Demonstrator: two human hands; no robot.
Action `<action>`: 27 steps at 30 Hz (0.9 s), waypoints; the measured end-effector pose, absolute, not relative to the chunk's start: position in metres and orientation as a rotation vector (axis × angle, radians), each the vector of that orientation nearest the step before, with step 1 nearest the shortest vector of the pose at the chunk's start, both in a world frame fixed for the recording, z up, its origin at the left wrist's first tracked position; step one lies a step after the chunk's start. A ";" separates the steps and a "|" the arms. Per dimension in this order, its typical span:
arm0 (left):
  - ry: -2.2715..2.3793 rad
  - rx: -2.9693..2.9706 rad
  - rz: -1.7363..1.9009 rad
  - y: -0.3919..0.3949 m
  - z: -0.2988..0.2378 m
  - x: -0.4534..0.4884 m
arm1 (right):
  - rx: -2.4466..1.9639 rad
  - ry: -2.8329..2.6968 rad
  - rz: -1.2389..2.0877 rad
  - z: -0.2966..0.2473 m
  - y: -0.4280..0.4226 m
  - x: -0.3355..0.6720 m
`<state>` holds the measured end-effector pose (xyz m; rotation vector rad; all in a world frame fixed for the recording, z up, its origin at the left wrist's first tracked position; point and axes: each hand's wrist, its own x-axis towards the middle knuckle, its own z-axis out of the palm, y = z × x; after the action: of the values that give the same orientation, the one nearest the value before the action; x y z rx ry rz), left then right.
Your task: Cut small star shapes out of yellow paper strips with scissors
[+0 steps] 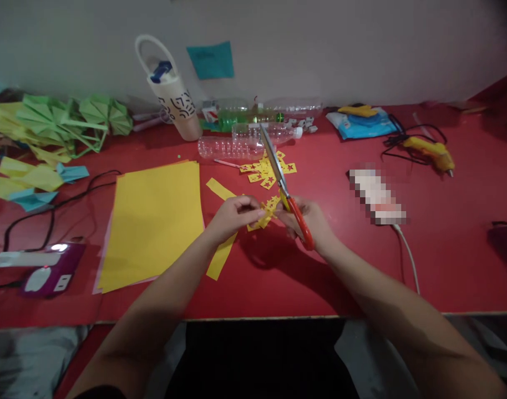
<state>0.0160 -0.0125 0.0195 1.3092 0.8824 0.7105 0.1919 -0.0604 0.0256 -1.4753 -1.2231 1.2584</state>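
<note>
My left hand (237, 216) is closed in a pinch on a small piece of yellow paper (268, 212). Close beside it, my right hand (309, 219) grips scissors (296, 216) with red handles, their long blades pointing up and away from me. The right fingertips meet near the same paper piece, and whether they touch it I cannot tell. Yellow cut-outs with red star outlines (268, 170) lie just beyond the hands. Yellow paper strips (221, 259) rest beside and partly under my left wrist.
Yellow sheets (153, 227) are stacked at left, near a purple power strip (56, 271). Behind stand a white tumbler (176, 108) and clear plastic bottles (237, 148). Folded green paper (45, 119) sits at far left. A phone (376, 197) and yellow glue gun (430, 152) lie right.
</note>
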 end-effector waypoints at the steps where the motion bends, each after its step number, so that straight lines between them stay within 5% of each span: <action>1: 0.888 1.291 0.786 -0.012 0.018 0.014 | -1.511 -1.235 1.199 0.024 -0.057 0.195; 9: 0.808 1.231 0.908 -0.005 0.014 -0.004 | -1.722 -1.236 1.104 0.013 -0.040 0.210; 27: 0.867 1.552 0.770 -0.026 0.023 0.007 | -1.224 -1.184 1.474 0.021 -0.070 0.174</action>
<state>0.0069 -0.0261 0.0231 1.5518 0.8671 0.7695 0.1737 -0.0701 0.0205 -1.2240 -1.1843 1.4737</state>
